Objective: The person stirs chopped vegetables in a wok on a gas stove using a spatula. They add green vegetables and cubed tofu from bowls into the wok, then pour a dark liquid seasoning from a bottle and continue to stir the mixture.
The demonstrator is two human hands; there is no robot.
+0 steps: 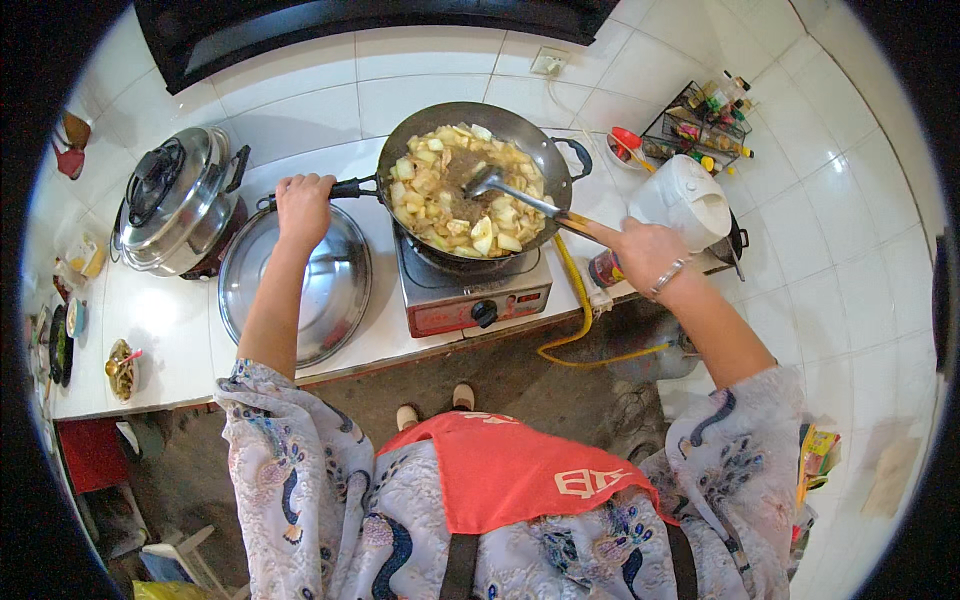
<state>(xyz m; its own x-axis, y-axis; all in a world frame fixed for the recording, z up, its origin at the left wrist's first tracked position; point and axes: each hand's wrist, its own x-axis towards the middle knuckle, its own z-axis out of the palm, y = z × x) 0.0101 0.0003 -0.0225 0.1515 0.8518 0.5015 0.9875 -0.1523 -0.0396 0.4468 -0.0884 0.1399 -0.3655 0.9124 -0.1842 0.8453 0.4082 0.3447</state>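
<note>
A dark wok [408, 128] rests on a single-burner gas stove [420, 305]. Chunks of pale food [430, 205] in brownish liquid fill much of it. My left hand [304, 205] is closed round the wok's long black handle [352, 188] on the left side. With my right hand [648, 250] I grip the wooden handle of a metal spatula [520, 195]. Its blade dips into the liquid near the middle of the wok. A large shiny lid [335, 280] lies on the counter under my left forearm.
At the left stands a lidded steel pot [185, 210]. A white appliance [690, 200] and a black rack [700, 130] of bottles are to the right. A yellow gas hose [572, 290] runs from behind the stove over the counter's front edge. A small bowl [122, 372] sits far left.
</note>
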